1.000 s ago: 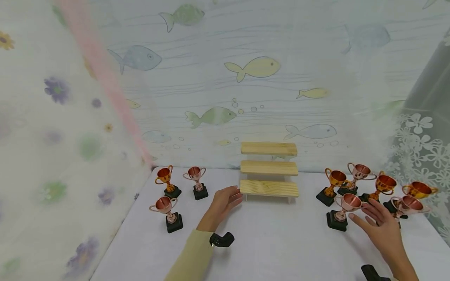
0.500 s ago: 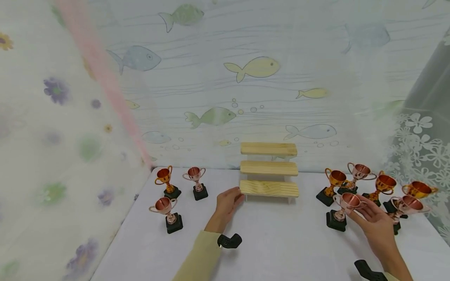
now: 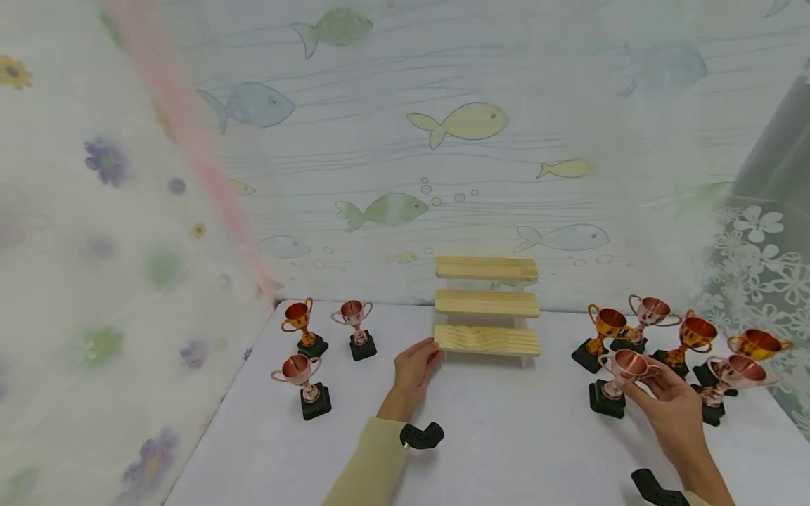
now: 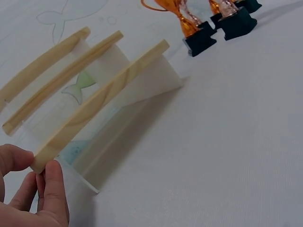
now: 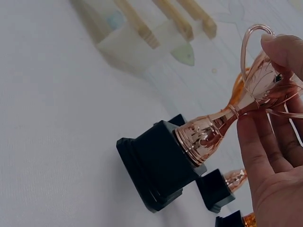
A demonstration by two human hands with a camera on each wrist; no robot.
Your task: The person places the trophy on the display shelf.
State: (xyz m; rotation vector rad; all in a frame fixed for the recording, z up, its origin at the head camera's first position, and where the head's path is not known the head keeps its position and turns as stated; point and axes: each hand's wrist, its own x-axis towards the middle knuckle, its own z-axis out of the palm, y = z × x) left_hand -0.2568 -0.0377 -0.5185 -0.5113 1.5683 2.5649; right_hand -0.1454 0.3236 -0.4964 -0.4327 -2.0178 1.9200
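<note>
My left hand [image 3: 414,369] pinches the left end of the lowest wooden board on a three-step display stand [image 3: 487,339]. In the left wrist view, thumb and fingers [image 4: 56,184] lie on either side of that board end. On the right, my right hand [image 3: 671,407] holds a rose-gold trophy [image 3: 629,364] by its cup. The right wrist view has the thumb on the cup near one handle, the other fingers on its far side, and the black base [image 5: 158,163] at the lower left. The base stands close over the white tabletop.
Behind the held trophy cluster several more trophies, gold [image 3: 698,333] and rose-gold [image 3: 652,311]. Left of the stand are a gold trophy [image 3: 299,316] and two rose-gold ones [image 3: 352,313]. A fish-patterned curtain [image 3: 468,154] hangs directly behind the table [image 3: 493,436].
My right hand has moved left and taken hold of the front rose-gold trophy's cup. My left hand has shifted slightly right, its fingers closing on the stand's lowest board.
</note>
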